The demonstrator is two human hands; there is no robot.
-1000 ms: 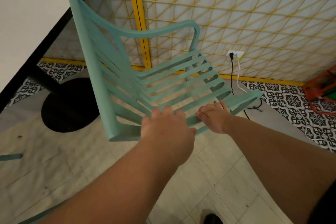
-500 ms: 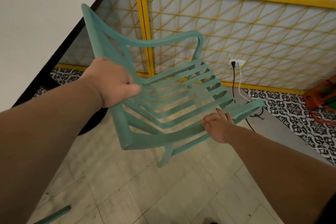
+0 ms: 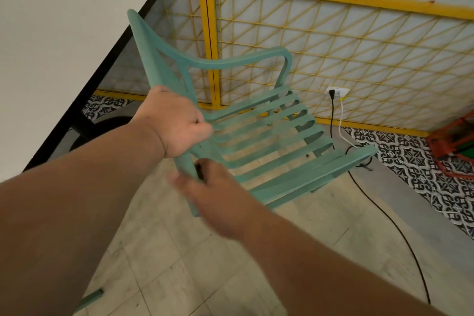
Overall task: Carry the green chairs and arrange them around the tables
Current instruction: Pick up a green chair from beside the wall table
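Overall, the tiled floor point(image 3: 282, 264) offered open room toward its near edge and to the right, beneath both forearms. The white tabletop point(image 3: 64, 46) filled the left side, and its black edge ran diagonally close behind the chair. The table's dark round base point(image 3: 107, 126) sat on the floor under that edge. A yellow lattice partition point(image 3: 333, 46) closed the far side.

The green chair point(image 3: 269, 141) stood between the tabletop's edge and the partition, back rail toward the camera and seat slats facing up. Whether its feet touched the floor could not be determined. The left hand point(image 3: 177, 123) gripped the back rail, fingers wrapped fully round it. The right hand point(image 3: 213, 195) was at the lower end of the same rail and was blurred, so whether its fingers held the frame could not be told.

A black cable point(image 3: 384, 215) ran from the wall socket point(image 3: 338, 91) across the floor just right of the chair, with a white cable point(image 3: 342, 126) beside it.

Risks, as judged:
- A chair leg could snag the black cable if the chair swung right.
- The back rail could strike the tabletop's edge if turned left, where clearance looked slight.
- With one grip unconfirmed, the chair could twist on the left hand alone.

The safest room lay over the near floor.
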